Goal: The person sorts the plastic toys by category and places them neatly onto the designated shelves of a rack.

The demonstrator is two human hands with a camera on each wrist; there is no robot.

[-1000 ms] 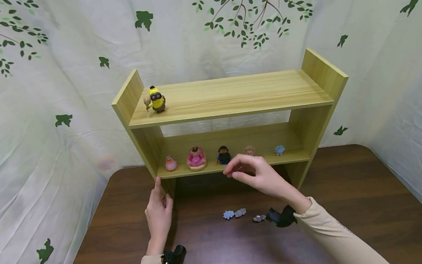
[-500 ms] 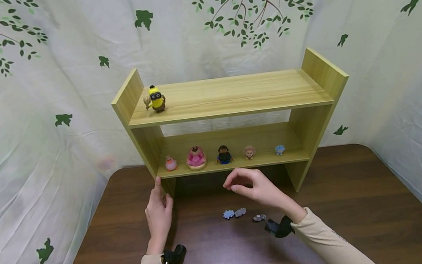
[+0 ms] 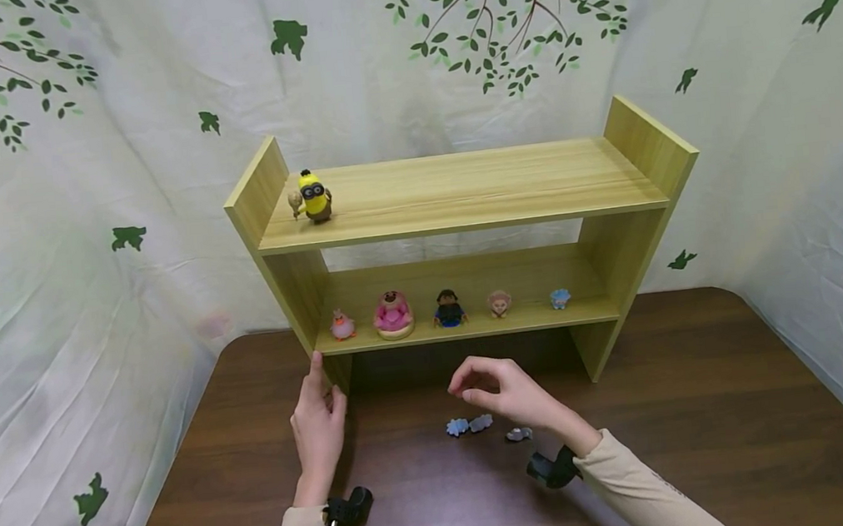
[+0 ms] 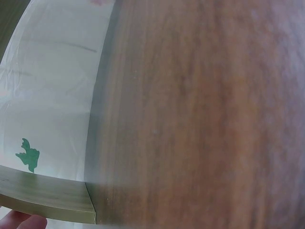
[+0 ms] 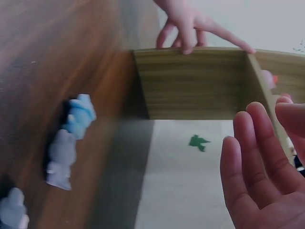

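In the head view my right hand (image 3: 504, 391) hovers over the table just behind the small figurines, fingers loosely bent, holding nothing. A pale blue figurine (image 3: 457, 428) and a grey one (image 3: 481, 423) lie end to end beneath it, and another grey figurine (image 3: 518, 434) lies farther right. My left hand (image 3: 317, 431) touches the left side panel of the wooden shelf (image 3: 461, 197), index finger straight up to the middle board's corner. The right wrist view shows its fingers (image 5: 187, 40) along that panel's edge. Only fingertips (image 4: 34, 222) of it appear in the left wrist view.
A yellow minion figurine (image 3: 315, 199) stands on the top board. Along the middle board stand a pink bird-like figurine (image 3: 342, 326), a pink bear (image 3: 393, 315), a dark-haired figure (image 3: 449, 309), a beige-faced one (image 3: 499, 304) and a small blue one (image 3: 560, 298). A leaf-patterned curtain (image 3: 119, 156) surrounds the table.
My right hand has moved down and back from the middle board toward the figurines on the table, uncovering the beige-faced figurine. My left hand stays in place.
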